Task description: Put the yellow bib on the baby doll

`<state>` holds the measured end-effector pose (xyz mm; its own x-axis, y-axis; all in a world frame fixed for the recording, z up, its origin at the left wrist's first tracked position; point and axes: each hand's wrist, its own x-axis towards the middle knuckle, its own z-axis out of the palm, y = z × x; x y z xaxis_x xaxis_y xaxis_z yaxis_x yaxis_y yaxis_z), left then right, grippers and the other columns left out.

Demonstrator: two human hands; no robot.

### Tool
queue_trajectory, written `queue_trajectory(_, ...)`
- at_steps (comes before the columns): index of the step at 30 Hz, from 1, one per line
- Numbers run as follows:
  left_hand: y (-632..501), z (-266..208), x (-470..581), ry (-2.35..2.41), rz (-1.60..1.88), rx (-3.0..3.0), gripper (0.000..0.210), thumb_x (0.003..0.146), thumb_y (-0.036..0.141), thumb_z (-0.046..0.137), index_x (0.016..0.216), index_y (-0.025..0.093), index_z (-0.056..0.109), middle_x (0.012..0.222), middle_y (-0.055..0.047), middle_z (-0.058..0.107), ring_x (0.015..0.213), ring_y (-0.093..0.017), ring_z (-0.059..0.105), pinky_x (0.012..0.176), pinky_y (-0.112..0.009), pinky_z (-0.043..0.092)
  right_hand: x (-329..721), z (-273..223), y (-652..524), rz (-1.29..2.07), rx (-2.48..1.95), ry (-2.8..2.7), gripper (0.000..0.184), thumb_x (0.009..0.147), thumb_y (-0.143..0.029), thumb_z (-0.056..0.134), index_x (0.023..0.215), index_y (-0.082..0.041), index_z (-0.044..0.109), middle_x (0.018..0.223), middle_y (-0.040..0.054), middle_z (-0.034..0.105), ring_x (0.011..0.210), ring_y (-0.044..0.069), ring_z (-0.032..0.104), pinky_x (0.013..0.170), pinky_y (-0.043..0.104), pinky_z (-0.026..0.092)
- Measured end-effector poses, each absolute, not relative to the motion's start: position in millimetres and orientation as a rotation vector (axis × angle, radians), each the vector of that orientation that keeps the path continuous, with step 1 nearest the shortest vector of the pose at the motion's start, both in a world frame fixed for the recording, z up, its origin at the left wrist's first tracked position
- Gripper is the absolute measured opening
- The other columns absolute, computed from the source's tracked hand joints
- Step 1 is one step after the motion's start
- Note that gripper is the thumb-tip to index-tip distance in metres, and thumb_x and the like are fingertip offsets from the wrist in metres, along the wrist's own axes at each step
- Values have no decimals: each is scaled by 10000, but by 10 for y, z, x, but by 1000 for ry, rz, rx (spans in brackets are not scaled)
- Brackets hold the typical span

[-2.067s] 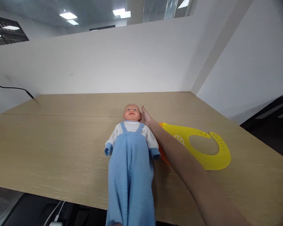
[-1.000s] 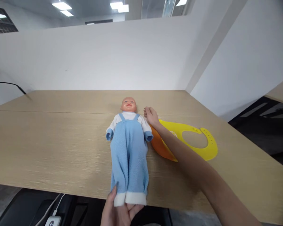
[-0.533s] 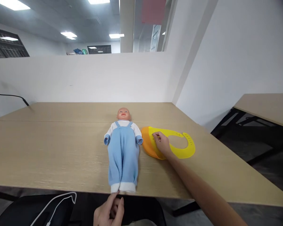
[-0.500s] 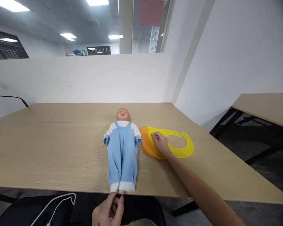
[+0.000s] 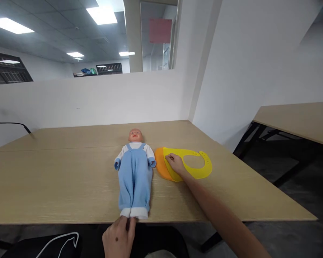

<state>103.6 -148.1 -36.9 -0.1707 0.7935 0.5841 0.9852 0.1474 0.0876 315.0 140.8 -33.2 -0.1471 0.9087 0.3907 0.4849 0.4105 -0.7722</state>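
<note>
A baby doll [image 5: 135, 175] in blue overalls and a white top lies face up on the table, its head toward the wall. At the near edge my left hand [image 5: 120, 236] has its fingertips at the white cuffs of the overalls; the tips are partly hidden there. Just right of the doll, a yellow silicone bib [image 5: 201, 172] with an orange pocket [image 5: 161, 165] lies flat, its neck strap pointing right. My right hand [image 5: 175, 163] rests over the bib, fingers curled together at the pocket's rim.
The wooden table [image 5: 56, 179] meets a white wall at the back. A black cable [image 5: 13, 123] hangs at the left, and a white cord [image 5: 56, 238] lies on a dark seat below the front edge. Another table [image 5: 298, 122] stands at the right.
The camera view has shifted slightly. My left hand has moved up against the cuffs, its back now turned to view. My right hand stays at the bib, and the doll lies as before.
</note>
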Motion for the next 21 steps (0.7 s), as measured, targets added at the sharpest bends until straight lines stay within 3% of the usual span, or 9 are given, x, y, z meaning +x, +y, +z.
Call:
queue_trajectory(6,-1477,-404,1046,-1959,-659,-1706,374,885,253,454,531,197,561,463,-12,590,416,-153,573,443,-244,327,3129,-365,1374,621,-1179,-1809,258,784,-411,467,782,-178,577,797,70,656,740,199,607,726,340,465)
queue_trajectory(12,-1485,-463,1129,-1922,-772,-1664,370,887,208,460,541,193,591,463,-14,577,417,-146,553,448,-239,326,2985,-199,796,345,-994,-1959,307,809,-354,515,1055,-185,586,1083,129,610,1043,261,555,910,461,442)
queue_trajectory(16,-1482,-509,1158,-1861,-809,-1644,311,868,177,501,584,197,629,491,-16,590,449,-148,554,483,-237,350,2874,-118,-29,164,-655,-2210,497,798,-281,556,1287,-263,470,1381,110,420,1275,287,387,1035,518,351)
queue_trajectory(18,-1484,-524,1150,-1853,-817,-1665,304,877,179,490,615,199,643,511,-16,605,464,-144,561,499,-236,360,2791,-156,-381,121,-533,-2304,569,758,-291,598,1309,-262,458,1467,107,300,1337,334,285,1033,545,354)
queue_trajectory(21,-1495,-521,1133,-1851,-824,-1716,314,891,164,459,640,200,646,544,-12,626,480,-141,577,509,-235,370,2648,-269,-656,42,-564,-2340,503,771,-247,593,1267,-285,515,1505,87,224,1352,355,243,1000,549,398)
